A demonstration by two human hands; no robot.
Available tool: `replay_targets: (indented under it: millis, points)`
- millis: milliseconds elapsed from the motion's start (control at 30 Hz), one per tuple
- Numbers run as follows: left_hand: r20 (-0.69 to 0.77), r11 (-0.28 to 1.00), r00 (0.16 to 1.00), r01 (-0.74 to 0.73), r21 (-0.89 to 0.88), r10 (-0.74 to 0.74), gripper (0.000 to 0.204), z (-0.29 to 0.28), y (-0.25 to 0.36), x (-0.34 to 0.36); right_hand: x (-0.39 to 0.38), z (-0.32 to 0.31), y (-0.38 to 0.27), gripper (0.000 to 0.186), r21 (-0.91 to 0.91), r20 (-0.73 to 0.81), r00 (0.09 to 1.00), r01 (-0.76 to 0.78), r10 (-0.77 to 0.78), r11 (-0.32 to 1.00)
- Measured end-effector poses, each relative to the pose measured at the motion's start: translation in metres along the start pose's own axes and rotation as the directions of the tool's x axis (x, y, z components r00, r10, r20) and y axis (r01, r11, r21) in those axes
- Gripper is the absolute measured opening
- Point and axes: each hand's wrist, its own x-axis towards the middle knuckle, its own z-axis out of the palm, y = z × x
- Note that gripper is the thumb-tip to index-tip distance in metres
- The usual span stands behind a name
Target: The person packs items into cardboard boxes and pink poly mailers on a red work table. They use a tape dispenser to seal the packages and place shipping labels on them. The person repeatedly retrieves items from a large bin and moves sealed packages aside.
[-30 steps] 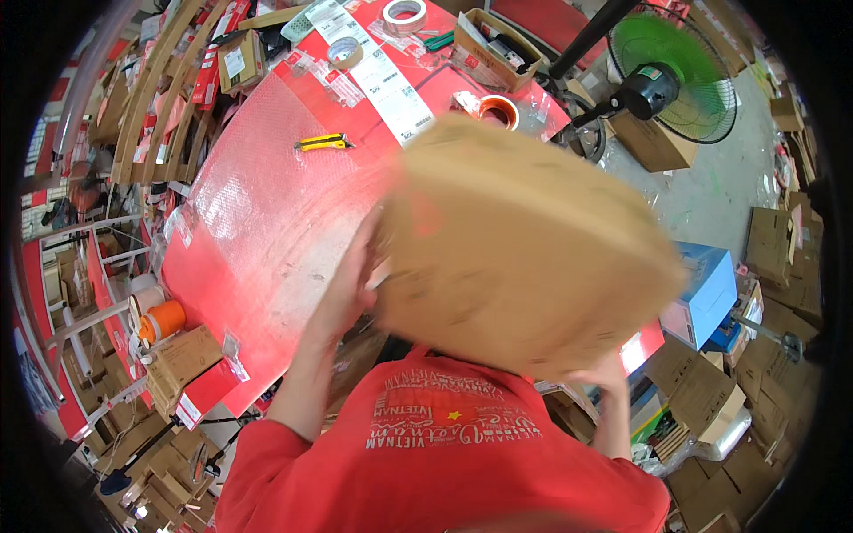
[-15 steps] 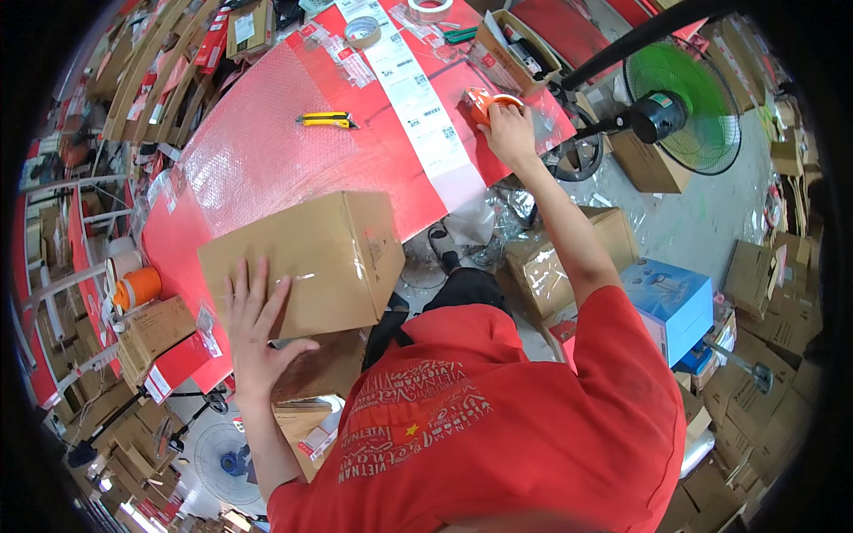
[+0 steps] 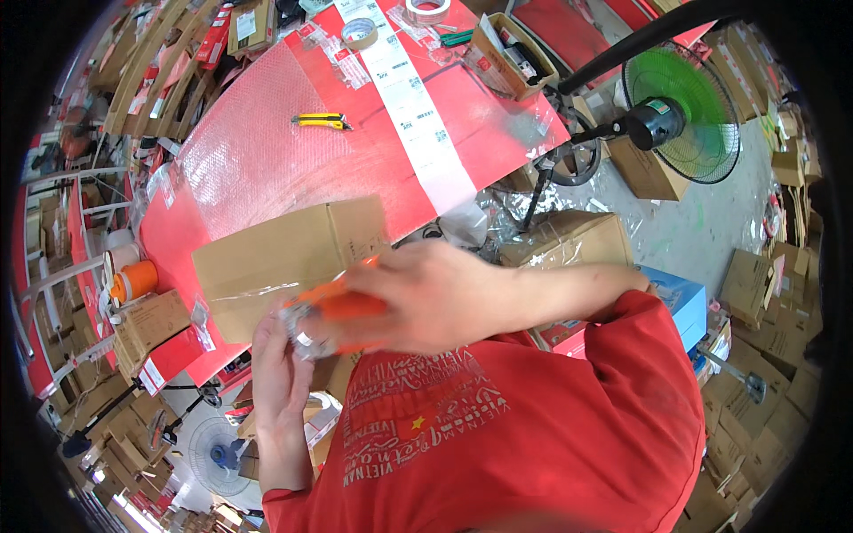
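Head view, work. Brown box (image 3: pixel 267 253): sitting at the near edge of the red table (image 3: pixel 382 191), to the person's left. Done, as far as shown: its facing side is lying closed, a shiny clear strip (image 3: pixel 262 291) running across it. Left: cannot be told, since the hands are covering the near corner; no tape is clearly spanning to the box. Right hand (image 3: pixel 435 293): clamping an orange dispenser (image 3: pixel 342 311), fingers wrapping its body, in front of the box. Left hand (image 3: pixel 280 369): meeting the dispenser's front end; blur is hiding whether its fingers are pinching tape or standing apart.

Head view, surface. Bubble wrap (image 3: pixel 258 133): lying flat. Yellow cutter (image 3: pixel 322 121): lying by the wrap's edge. Label strip (image 3: pixel 418 120): running toward the near edge, a beige roll (image 3: pixel 359 34) sitting on it.

Head view, room. Green fan (image 3: pixel 680 115): standing right of the table. Blue box (image 3: pixel 680 306): sitting at the person's right. Cartons (image 3: pixel 755 293): piling up beyond. Orange jug (image 3: pixel 135 282): standing at far left.
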Motion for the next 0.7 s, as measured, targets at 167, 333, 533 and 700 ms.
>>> replay_targets:
  millis: [167,333,533,700]
  points:
    - [-0.289,0.580,0.563,-0.449,0.679,0.774,0.032,-0.118,0.092,0.011,-0.042,-0.045,0.028,0.052,0.045,0.053,0.998,0.021,-0.024,0.999]
    - [-0.214,0.744,0.884,-0.195,0.640,0.416,0.039,-0.198,-0.007,0.147,-0.107,0.025,0.098,0.060,-0.020,0.385,0.910,-0.155,0.150,0.988]
    - [-0.035,0.750,0.948,-0.227,0.621,0.316,0.053,-0.153,-0.093,0.198,-0.046,0.021,0.079,0.051,0.074,0.177,0.970,-0.179,0.164,0.981]
    - [-0.072,0.794,0.963,-0.170,0.584,0.259,0.065,-0.137,-0.017,0.172,0.055,0.008,0.015,0.034,-0.073,0.321,0.943,-0.071,0.091,0.995]
